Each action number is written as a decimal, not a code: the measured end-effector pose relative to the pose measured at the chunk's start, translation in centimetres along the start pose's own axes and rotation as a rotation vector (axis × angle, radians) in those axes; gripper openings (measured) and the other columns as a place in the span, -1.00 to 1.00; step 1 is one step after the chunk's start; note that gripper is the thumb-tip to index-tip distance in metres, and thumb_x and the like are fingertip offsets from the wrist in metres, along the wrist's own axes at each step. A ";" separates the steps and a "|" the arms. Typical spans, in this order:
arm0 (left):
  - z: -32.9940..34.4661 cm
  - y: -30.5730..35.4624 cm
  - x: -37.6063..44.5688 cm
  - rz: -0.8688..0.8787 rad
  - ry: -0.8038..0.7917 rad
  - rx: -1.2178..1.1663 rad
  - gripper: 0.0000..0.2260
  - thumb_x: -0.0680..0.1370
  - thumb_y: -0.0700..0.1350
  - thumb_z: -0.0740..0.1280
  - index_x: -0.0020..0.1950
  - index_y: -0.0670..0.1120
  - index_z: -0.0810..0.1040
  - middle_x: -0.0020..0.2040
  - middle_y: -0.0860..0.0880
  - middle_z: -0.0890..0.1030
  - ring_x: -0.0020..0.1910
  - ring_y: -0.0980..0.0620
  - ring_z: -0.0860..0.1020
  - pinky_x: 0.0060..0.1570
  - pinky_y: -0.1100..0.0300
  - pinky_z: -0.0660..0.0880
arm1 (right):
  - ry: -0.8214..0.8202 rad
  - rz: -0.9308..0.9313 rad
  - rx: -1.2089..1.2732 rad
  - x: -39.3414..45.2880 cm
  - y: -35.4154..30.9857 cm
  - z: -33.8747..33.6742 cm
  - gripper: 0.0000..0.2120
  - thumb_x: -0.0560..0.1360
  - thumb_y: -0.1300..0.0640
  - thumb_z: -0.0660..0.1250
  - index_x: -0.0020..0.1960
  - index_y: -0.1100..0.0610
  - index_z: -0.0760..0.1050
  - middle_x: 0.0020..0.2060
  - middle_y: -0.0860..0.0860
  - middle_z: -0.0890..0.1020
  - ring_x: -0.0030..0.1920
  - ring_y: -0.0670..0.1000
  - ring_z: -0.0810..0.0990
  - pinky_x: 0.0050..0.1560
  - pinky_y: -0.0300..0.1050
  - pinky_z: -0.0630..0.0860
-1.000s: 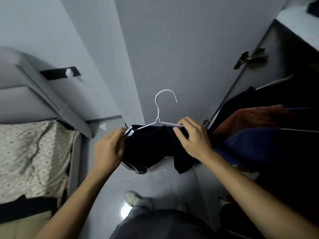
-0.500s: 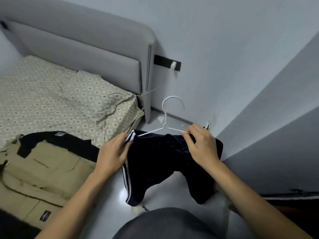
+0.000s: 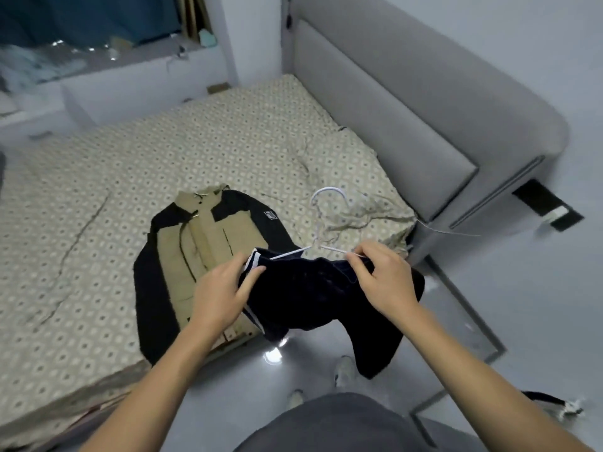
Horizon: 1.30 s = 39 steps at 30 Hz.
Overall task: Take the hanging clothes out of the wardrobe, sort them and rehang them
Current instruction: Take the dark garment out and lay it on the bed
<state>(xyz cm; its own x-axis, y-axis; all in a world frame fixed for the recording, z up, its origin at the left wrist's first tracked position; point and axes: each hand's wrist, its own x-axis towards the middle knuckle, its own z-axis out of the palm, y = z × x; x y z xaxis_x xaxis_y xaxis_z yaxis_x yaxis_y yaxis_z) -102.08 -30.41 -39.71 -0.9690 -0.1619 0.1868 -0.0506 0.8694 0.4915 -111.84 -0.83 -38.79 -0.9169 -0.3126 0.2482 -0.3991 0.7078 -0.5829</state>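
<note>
At the far left a window ledge [image 3: 107, 65] runs behind the bed [image 3: 98, 197], whose patterned beige sheet fills most of the left half of the view. A tan and black jacket [image 3: 202, 256] lies flat on that sheet near the bed's edge, collar away from the person, one black sleeve down its left side and a small white patch on the right shoulder. Just right of the jacket's lower part, the left hand [image 3: 222, 295] is curled round the striped end of a pair of dark navy shorts [image 3: 313, 298], thumb and fingers pinching the fabric where white stripes show. The shorts are draped over a white wire hanger [image 3: 321, 223], held in the air over the bed's edge and the floor, with the hook upright above a rumpled pillow [image 3: 355, 177] and the legs hanging down toward the grey floor [image 3: 522, 321]. The right hand [image 3: 385, 278] grips the other end of the shorts, its fingertips pinching the hanger's wire arm against the cloth. The two hands are apart, one at each end of the hanger. To the right of the pillow a padded grey headboard [image 3: 408, 102] slants across the view, and beyond it, a dark wall plate [image 3: 548, 203] sits low on the pale wall. Below the shorts, shoes [image 3: 342, 370] stand on the floor.
</note>
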 end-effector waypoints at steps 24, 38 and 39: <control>-9.8 -20.3 6.3 -0.572 0.400 0.276 -0.67 0.66 0.18 0.24 -0.15 0.05 0.23 -0.42 0.10 0.32 -0.41 -0.05 0.40 -0.42 0.07 0.22 | -0.658 -0.416 0.218 29.4 -13.7 20.7 -0.78 0.55 0.24 0.45 0.17 0.08 0.64 -0.04 -0.02 0.71 0.03 0.07 0.65 0.09 -0.04 0.50; -13.0 -37.4 22.2 -0.474 0.243 0.188 -0.64 0.68 0.21 0.24 -0.09 -0.06 0.35 -0.29 0.05 0.43 -0.20 -0.21 0.56 -0.32 0.04 0.23 | -0.458 -0.355 0.012 41.0 -19.8 30.7 -0.85 0.60 0.16 0.36 0.14 -0.03 0.52 -0.01 0.01 0.68 0.04 0.14 0.62 -0.01 0.06 0.52; -12.1 -38.4 22.9 -0.471 0.192 0.177 -0.63 0.68 0.22 0.23 -0.10 -0.06 0.35 -0.29 0.05 0.43 -0.19 -0.21 0.57 -0.33 0.04 0.24 | -0.490 -0.331 -0.025 41.4 -19.1 31.8 -0.86 0.60 0.15 0.36 0.13 -0.03 0.51 -0.02 0.03 0.68 0.04 0.17 0.62 -0.03 0.08 0.52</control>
<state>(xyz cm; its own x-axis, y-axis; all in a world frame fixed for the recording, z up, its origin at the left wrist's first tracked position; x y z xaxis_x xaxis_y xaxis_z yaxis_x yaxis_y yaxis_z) -119.35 -73.11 -43.99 -0.7707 -0.6215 0.1406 -0.5255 0.7447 0.4115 -141.99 -47.43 -41.97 -0.6362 -0.7712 0.0235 -0.6687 0.5359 -0.5154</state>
